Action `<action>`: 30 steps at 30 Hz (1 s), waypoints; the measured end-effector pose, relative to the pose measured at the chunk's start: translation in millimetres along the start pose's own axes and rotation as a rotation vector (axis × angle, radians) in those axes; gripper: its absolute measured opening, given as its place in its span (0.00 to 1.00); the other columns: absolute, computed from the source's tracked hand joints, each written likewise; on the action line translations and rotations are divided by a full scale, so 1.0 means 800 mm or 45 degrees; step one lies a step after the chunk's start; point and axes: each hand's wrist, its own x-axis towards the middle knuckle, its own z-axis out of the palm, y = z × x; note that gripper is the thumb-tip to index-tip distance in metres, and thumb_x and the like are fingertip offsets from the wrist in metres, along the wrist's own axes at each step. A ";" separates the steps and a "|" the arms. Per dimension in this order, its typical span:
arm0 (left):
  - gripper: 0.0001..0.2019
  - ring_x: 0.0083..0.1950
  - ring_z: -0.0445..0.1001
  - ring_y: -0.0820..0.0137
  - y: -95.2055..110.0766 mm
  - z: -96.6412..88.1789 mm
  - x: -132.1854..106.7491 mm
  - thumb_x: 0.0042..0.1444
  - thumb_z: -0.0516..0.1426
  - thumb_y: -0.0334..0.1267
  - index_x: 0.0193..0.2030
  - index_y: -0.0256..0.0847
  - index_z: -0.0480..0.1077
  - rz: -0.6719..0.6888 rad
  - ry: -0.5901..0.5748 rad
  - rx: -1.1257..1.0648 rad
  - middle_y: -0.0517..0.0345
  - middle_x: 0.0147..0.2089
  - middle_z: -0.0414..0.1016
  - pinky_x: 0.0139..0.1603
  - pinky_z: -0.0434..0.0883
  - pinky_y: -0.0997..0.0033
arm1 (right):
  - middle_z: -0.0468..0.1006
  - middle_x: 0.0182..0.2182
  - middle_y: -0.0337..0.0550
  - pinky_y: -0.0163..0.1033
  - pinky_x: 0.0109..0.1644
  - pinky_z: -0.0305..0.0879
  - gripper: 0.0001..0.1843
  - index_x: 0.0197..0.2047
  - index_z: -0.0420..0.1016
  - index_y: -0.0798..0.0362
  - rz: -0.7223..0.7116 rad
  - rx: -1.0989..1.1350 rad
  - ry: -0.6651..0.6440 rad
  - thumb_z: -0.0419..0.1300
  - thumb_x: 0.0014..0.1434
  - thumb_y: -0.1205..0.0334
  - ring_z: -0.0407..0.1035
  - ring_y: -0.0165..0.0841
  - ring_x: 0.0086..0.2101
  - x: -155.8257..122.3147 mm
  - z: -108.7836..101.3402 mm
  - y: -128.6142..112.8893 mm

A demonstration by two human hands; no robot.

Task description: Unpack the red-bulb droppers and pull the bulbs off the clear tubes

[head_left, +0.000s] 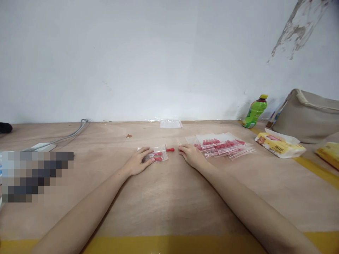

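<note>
Plywood table (pixel 164 197) with zip bags (pixel 225 145), green bottle (pixel 254 112), tissue pack (pixel 279 144), beige bag (pixel 307 118), cable (pixel 71 134).

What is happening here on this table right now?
A person works at a brown plywood table. The left hand lies flat on a small clear plastic zip bag holding red pieces. One loose red piece lies on the table between the hands. The right hand rests at the edge of a pile of similar filled clear bags.
</note>
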 end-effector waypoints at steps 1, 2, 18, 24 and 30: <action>0.27 0.58 0.60 0.60 -0.002 -0.001 0.000 0.55 0.45 0.56 0.56 0.44 0.62 0.005 -0.005 0.002 0.52 0.60 0.58 0.57 0.61 0.60 | 0.73 0.43 0.48 0.40 0.46 0.61 0.10 0.42 0.72 0.53 -0.007 -0.034 -0.020 0.53 0.58 0.66 0.67 0.36 0.43 -0.001 0.001 -0.001; 0.27 0.58 0.60 0.60 -0.003 -0.001 0.001 0.55 0.45 0.57 0.56 0.44 0.62 0.004 -0.007 0.004 0.52 0.60 0.58 0.57 0.61 0.60 | 0.73 0.42 0.48 0.39 0.45 0.61 0.10 0.42 0.72 0.53 -0.013 -0.063 -0.037 0.52 0.58 0.65 0.67 0.36 0.42 -0.001 0.001 -0.001; 0.28 0.62 0.55 0.59 -0.008 -0.001 0.004 0.55 0.44 0.58 0.58 0.46 0.59 0.056 -0.111 0.031 0.54 0.64 0.52 0.60 0.56 0.59 | 0.68 0.45 0.45 0.45 0.46 0.51 0.12 0.39 0.74 0.49 0.039 -0.287 0.012 0.54 0.56 0.55 0.57 0.39 0.46 0.021 0.001 -0.034; 0.28 0.62 0.55 0.60 -0.009 0.000 0.004 0.55 0.44 0.58 0.58 0.45 0.59 0.071 -0.102 0.009 0.53 0.64 0.52 0.61 0.56 0.60 | 0.71 0.43 0.45 0.44 0.44 0.50 0.10 0.36 0.73 0.51 0.059 -0.279 0.010 0.50 0.59 0.61 0.58 0.37 0.45 0.027 0.004 -0.037; 0.28 0.62 0.54 0.60 -0.009 0.000 0.003 0.55 0.44 0.57 0.58 0.45 0.59 0.065 -0.105 -0.015 0.52 0.64 0.52 0.61 0.55 0.59 | 0.70 0.45 0.44 0.45 0.45 0.49 0.08 0.33 0.73 0.51 -0.003 -0.245 0.023 0.56 0.55 0.57 0.58 0.39 0.46 0.022 0.004 -0.038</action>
